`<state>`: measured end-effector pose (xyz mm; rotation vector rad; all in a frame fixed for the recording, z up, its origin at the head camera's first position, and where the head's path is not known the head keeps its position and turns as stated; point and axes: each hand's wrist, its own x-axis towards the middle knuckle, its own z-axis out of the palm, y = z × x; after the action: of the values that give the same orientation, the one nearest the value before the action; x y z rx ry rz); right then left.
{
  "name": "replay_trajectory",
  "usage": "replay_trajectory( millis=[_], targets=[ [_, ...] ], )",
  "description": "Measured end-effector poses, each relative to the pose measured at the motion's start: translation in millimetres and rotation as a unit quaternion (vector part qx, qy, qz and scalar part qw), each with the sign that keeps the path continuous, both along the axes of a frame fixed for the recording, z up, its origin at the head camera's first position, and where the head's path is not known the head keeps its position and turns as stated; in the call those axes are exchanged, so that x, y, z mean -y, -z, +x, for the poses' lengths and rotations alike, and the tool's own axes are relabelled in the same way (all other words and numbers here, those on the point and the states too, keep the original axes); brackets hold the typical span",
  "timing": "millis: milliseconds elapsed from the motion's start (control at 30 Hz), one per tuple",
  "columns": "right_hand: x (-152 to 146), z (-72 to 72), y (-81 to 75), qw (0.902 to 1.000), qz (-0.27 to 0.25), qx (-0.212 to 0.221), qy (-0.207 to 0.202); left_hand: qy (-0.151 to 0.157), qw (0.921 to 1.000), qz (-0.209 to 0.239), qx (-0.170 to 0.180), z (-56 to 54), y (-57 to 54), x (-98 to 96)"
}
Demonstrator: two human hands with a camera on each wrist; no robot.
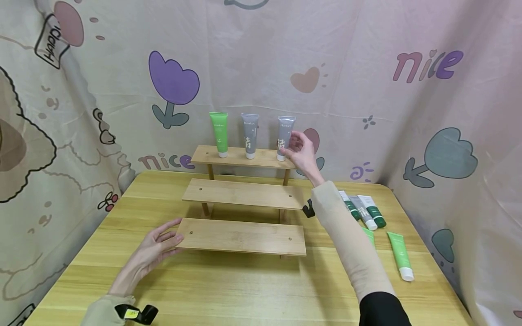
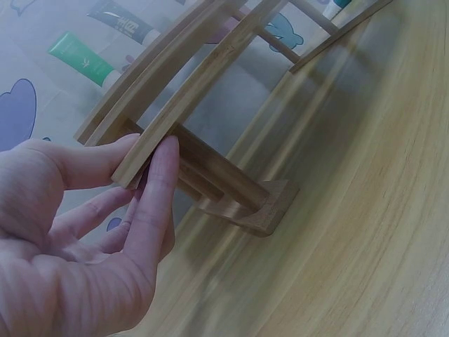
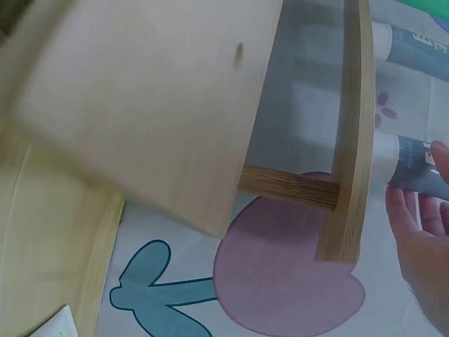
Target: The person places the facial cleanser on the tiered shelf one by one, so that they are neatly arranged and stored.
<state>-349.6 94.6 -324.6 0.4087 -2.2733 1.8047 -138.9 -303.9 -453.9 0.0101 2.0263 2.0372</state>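
Note:
A three-tier wooden display stand [image 1: 244, 194] stands on the table. My left hand [image 1: 157, 246] pinches the left end of its lowest board, thumb above and index finger beneath in the left wrist view [image 2: 105, 232]. On the top board stand three squeeze tubes, caps down: a green tube [image 1: 220, 132] at the left, a grey tube [image 1: 250, 135] in the middle and another grey tube [image 1: 286, 127] near the right end. That right grey tube is held low on its body by my right hand [image 1: 302, 151], with the thumb on one side and fingers on the other in the right wrist view [image 3: 424, 232].
At the right of the table [image 1: 244, 290] lie several tubes: white-and-green ones [image 1: 373, 210], a grey one [image 1: 364, 213] and a green one [image 1: 399, 256]. My right sleeve partly hides another green tube [image 1: 369, 235]. A printed curtain [image 1: 253, 59] hangs behind and beside the table.

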Motion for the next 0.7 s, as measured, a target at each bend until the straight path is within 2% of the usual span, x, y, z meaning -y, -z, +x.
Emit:
replay_trajectory(
  millis=[267, 467, 700],
  targets=[
    [-10.8, 12.5, 9.8, 0.9987, -0.02, -0.026, -0.039, -0.004, 0.9999, -0.01, 0.002, 0.2, 0.4, -1.7],
    [-22.6, 27.1, 18.1, 0.9978, -0.026, -0.047, -0.037, -0.006, 0.9999, -0.009, 0.002, 0.5, -0.2, -2.2],
    [-46.2, 50.6, 31.5, 0.9974, -0.02, -0.054, -0.044, -0.007, 0.9999, 0.005, 0.006, 0.6, -0.1, -0.7]
  ],
)
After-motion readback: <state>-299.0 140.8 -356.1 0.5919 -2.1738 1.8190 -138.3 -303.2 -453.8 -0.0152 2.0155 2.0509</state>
